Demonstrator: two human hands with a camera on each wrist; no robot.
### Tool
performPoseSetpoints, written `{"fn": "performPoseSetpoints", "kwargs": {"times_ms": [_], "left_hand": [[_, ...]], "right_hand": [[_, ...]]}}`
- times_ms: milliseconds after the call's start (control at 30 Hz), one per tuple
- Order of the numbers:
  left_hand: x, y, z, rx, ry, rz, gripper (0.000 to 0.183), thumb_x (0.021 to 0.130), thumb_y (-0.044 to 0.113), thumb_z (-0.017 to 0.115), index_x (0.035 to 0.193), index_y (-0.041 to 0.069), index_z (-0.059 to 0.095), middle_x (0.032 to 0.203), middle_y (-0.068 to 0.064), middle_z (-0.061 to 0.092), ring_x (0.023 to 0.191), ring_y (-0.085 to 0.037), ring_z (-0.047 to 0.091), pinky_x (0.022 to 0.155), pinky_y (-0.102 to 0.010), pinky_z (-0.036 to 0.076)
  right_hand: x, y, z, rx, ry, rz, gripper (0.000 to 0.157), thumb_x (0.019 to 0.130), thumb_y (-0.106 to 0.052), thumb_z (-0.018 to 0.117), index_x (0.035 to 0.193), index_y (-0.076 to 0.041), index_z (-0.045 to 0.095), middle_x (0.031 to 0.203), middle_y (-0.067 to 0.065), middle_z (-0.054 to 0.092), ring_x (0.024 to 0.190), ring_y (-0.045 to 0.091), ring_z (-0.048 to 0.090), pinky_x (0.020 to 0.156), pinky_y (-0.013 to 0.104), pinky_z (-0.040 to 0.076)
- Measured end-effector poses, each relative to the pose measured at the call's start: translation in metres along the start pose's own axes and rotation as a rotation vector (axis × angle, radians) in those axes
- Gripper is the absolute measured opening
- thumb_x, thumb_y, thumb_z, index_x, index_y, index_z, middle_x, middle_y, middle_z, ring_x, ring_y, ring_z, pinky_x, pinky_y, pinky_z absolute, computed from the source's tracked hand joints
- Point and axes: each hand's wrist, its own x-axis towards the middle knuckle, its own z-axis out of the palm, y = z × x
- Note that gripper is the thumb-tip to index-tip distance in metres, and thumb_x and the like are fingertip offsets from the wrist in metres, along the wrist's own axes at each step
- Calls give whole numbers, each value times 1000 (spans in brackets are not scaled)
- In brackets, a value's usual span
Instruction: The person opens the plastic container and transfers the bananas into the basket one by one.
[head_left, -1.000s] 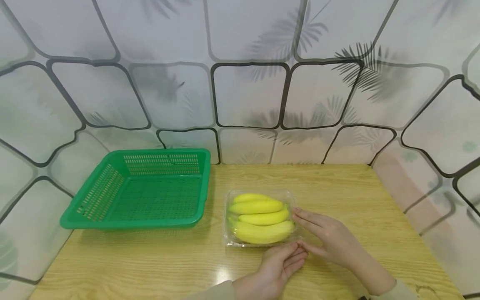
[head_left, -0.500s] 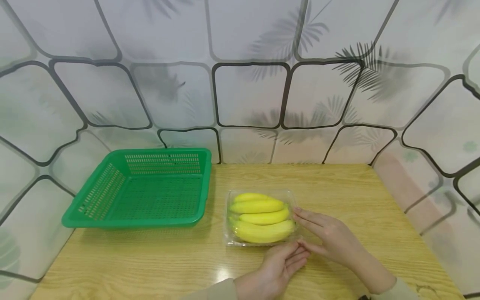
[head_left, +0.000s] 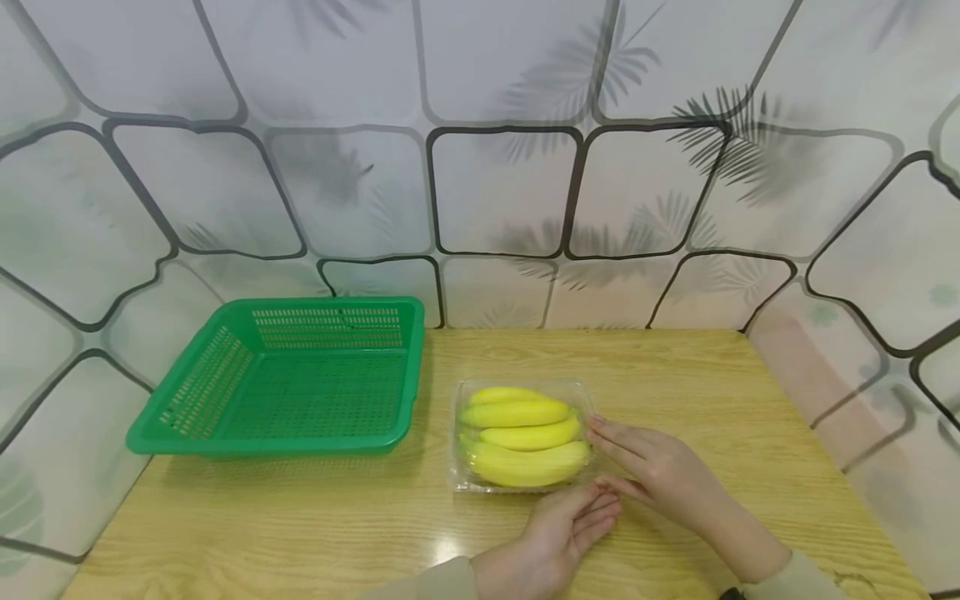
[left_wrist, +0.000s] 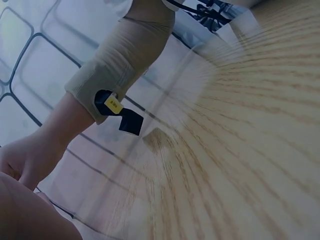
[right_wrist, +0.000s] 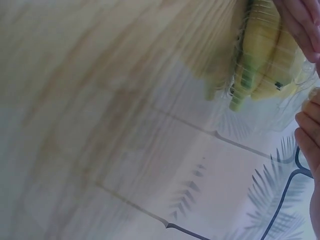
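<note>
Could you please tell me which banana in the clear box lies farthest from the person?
The rearmost banana, along the far side of the clear box; the other visible bananas all lie in front of it.

Box, center: clear thin plastic (head_left: 480,487), glossy. Bananas inside (head_left: 517,414): smooth, faint sheen. Basket, left: green plastic (head_left: 322,396), smooth rim, perforated sides. Table (head_left: 337,517): wood-grain, glossy, glare lower middle. Sleeve, lower right (head_left: 795,579): matt cloth.

No text can be read for certain. A small rectangular yellow label (left_wrist: 113,104) on a black device (left_wrist: 131,122) at the beige fabric cuff (left_wrist: 89,86) of the person's right sleeve bears dark characters, too small and blurred to make out in the left wrist view.
</note>
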Motion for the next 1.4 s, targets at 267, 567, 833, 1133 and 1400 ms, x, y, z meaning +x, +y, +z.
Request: {"fn": "performPoseSetpoints", "kwargs": {"times_ms": [267,567,833,1133,1400], "left_hand": [[-1,1,2,24,9,-9,34,110,16,55,135,-7,62,132,-17,70,119,-20,72,110,-34,57],[-3,3,4,21,24,-7,34,110,15,56,133,-9,60,131,-19,69,119,-21,73,110,-35,57],[-3,2,5,36,49,10,34,108,15,59,132,-9,63,129,-19,71,117,-23,74,106,-34,59],[-2,0,4,41,52,14,33,109,15,59,132,-8,63,127,-19,72,113,-20,75,106,-35,60],[-3,1,3,46,46,9,34,109,15,59,133,-9,62,127,-18,72,115,-22,74,107,-38,59]], "right_hand": [[-1,2,4,-14,30,-24,64,113,-51,40,123,0,77,131,13,76,105,23,78,83,34,63],[-2,3,4,-30,22,-35,65,113,-50,37,121,-1,78,128,12,77,104,23,78,84,32,62],[-2,4,5,-25,15,-20,65,113,-50,37,120,0,78,127,13,78,104,23,78,85,34,62],[-1,6,7,-29,20,-26,68,113,-53,37,121,0,78,127,13,78,102,22,79,83,34,63],[-2,7,6,-2,-3,-7,68,112,-55,40,126,1,75,131,13,76,107,23,77,88,35,62]]}}
